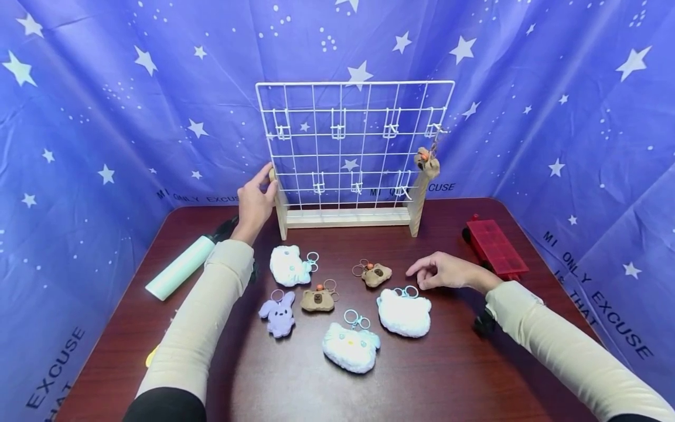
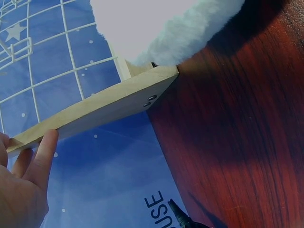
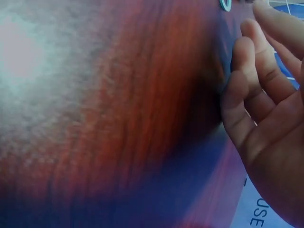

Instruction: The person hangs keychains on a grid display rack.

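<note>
My left hand [image 1: 255, 204] pinches the wooden side post [image 2: 95, 110] of a white wire grid rack [image 1: 348, 220] with thumb and fingers. Above the table, my right hand [image 1: 448, 271] has loosely bent fingers and holds nothing. It is nearest to a brown plush keychain [image 1: 377, 276] and a white plush keychain [image 1: 404, 314]. From the rack's upper right hook hangs another brown plush keychain [image 1: 428, 165]. On the table lie a second white plush keychain [image 1: 289, 266], a purple plush keychain [image 1: 279, 316], another brown one [image 1: 318, 299] and a white cat-faced one [image 1: 350, 348].
Several white hooks [image 1: 338, 131] sit on the grid in two rows. A pale green cylinder [image 1: 179, 268] with a black end lies at the left of the table [image 1: 422, 381]. A red compartment box [image 1: 497, 247] stands at the right. Blue star-printed curtains [image 1: 147, 117] surround everything.
</note>
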### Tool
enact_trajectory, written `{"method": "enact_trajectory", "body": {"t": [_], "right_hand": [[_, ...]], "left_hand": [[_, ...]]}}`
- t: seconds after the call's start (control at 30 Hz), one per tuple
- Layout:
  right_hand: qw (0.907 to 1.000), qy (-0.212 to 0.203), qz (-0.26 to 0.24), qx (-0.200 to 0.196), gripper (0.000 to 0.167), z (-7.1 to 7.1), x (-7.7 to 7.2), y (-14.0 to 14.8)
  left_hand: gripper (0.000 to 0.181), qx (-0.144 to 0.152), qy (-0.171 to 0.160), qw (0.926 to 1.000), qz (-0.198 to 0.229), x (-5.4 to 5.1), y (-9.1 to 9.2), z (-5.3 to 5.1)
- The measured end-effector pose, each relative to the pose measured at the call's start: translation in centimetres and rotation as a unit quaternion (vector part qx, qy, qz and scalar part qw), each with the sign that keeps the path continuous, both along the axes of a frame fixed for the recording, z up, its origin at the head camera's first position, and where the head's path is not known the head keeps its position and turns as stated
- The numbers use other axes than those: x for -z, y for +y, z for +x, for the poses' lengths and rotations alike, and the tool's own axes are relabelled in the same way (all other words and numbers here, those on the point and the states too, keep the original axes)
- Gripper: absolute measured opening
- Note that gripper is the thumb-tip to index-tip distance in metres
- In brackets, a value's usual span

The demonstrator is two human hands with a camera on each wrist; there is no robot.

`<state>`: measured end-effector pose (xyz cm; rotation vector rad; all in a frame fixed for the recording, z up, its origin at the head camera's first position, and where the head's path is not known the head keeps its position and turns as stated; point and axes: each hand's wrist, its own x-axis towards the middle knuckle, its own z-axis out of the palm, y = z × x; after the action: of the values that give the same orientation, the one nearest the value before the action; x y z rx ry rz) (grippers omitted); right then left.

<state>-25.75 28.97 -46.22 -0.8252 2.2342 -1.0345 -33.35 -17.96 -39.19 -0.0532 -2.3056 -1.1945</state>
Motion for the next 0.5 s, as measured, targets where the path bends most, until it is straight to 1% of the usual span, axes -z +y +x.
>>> {"method": "enact_trajectory", "body": {"t": [0.17, 0.4, 0.5], "right_hand": [[0.9991, 0.030, 0.023, -0.015, 0.031, 0.23, 0.23, -0.25], [0.9976, 0.055, 0.041, -0.009, 0.030, 0.70, 0.47, -0.59], [0.9974, 0.062, 0.036, -0.009, 0.028, 0.89, 0.68, -0.64]], "left_hand": [[0.047, -0.002, 0.005, 1.0000, -0.002, -0.03, -0.03, -0.14], [0.047, -0.005, 0.005, 1.0000, -0.005, 0.10, 0.02, -0.18], [0.047, -0.003, 0.003, 1.0000, -0.002, 0.10, 0.05, -0.08]]}}
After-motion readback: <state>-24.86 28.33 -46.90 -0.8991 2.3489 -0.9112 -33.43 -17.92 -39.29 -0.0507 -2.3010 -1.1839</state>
